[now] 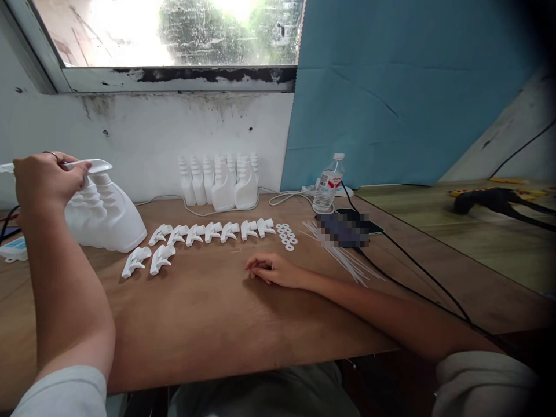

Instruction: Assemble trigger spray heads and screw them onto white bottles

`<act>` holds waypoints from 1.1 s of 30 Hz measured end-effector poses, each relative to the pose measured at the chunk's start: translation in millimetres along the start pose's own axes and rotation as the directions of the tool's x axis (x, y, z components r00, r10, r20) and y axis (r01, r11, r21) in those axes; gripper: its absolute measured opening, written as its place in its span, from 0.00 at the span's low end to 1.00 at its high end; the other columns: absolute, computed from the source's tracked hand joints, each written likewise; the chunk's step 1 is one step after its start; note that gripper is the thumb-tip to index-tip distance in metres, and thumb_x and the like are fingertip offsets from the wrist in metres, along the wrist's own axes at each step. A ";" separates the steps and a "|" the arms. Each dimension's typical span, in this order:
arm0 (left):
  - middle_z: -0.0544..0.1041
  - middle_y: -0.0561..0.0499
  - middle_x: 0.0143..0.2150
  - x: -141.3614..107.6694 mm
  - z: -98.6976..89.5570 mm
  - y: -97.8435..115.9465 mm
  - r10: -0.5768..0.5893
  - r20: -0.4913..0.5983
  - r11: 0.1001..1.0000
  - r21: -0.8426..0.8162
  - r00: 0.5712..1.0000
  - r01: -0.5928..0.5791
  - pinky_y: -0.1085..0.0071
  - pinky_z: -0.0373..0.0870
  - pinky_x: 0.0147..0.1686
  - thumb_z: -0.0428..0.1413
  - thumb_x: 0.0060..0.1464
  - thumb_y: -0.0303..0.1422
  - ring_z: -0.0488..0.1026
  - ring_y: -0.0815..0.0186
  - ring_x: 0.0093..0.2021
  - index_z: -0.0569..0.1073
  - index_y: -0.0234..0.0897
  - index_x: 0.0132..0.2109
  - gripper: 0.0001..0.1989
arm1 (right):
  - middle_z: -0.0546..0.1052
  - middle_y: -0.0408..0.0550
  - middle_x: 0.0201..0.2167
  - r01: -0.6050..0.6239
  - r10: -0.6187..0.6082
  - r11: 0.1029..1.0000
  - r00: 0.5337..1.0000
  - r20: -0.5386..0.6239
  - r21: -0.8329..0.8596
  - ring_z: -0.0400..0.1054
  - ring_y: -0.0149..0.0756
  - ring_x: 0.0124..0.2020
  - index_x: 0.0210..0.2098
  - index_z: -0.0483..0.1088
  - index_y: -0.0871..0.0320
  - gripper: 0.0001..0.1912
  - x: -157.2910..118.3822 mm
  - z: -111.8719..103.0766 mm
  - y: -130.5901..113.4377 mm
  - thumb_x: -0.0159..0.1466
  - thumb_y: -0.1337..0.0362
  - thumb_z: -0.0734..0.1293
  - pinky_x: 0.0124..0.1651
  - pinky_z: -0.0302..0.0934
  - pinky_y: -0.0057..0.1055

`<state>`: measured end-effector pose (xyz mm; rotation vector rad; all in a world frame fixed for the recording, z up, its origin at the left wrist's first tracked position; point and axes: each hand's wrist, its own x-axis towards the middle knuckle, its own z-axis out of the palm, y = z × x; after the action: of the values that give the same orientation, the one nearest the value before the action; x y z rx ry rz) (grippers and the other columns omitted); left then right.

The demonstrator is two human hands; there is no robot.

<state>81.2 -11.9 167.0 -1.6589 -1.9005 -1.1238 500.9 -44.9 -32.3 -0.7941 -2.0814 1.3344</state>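
Note:
My left hand is raised at the left, closed around a white trigger sprayer head. Just behind it stand several white spray bottles; whether the sprayer head touches one of them I cannot tell. My right hand rests on the brown table, fingers loosely curled and a little apart, with nothing visible in them. Beyond it, several white trigger sprayer heads lie in a row, and two more lie nearer me on the left. Small white rings are grouped at the row's right end.
More white bottles stand against the wall. Thin white tubes lie at the right beside a blurred-out dark object. A clear water bottle stands behind them. A black cable crosses the table's right side.

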 end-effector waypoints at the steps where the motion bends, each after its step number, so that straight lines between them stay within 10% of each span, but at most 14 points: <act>1: 0.57 0.55 0.20 -0.6 0.1 -0.2 -0.009 -0.002 1.000 0.003 1.000 0.009 0.67 0.53 0.35 0.53 0.47 0.42 0.54 0.64 0.25 0.61 0.41 0.25 0.12 | 0.72 0.44 0.30 -0.001 0.001 1.000 1.000 -0.001 -0.001 0.58 0.23 0.21 0.40 0.68 0.61 0.09 -0.1 0.0 -0.2 0.63 0.63 0.62 0.22 0.55 0.21; 22: 0.59 0.58 0.14 0.4 -0.9 -2.6 -0.178 0.043 0.984 0.037 0.983 0.176 0.67 0.64 0.44 0.56 0.45 0.42 0.66 0.62 0.29 0.67 0.41 0.30 0.10 | 0.72 0.44 0.29 -0.006 0.007 1.000 1.000 0.007 -0.020 0.58 0.22 0.20 0.40 0.68 0.62 0.10 0.0 0.0 -5.5 0.63 0.62 0.62 0.22 0.54 0.20; 33: 0.70 0.48 0.26 10.0 12.2 -18.2 -0.153 0.020 0.970 0.195 0.988 0.147 0.53 0.67 0.51 0.51 0.51 0.48 0.69 0.59 0.40 0.73 0.26 0.48 0.28 | 0.73 0.44 0.29 0.009 -0.009 1.000 1.000 0.007 -0.019 0.58 0.22 0.20 0.40 0.68 0.62 0.09 0.0 -0.5 -1.9 0.63 0.64 0.62 0.22 0.54 0.20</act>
<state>64.2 4.2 161.1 -1.4597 -2.1137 -0.9357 500.9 -45.2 -30.3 -0.7889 -2.1034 1.3160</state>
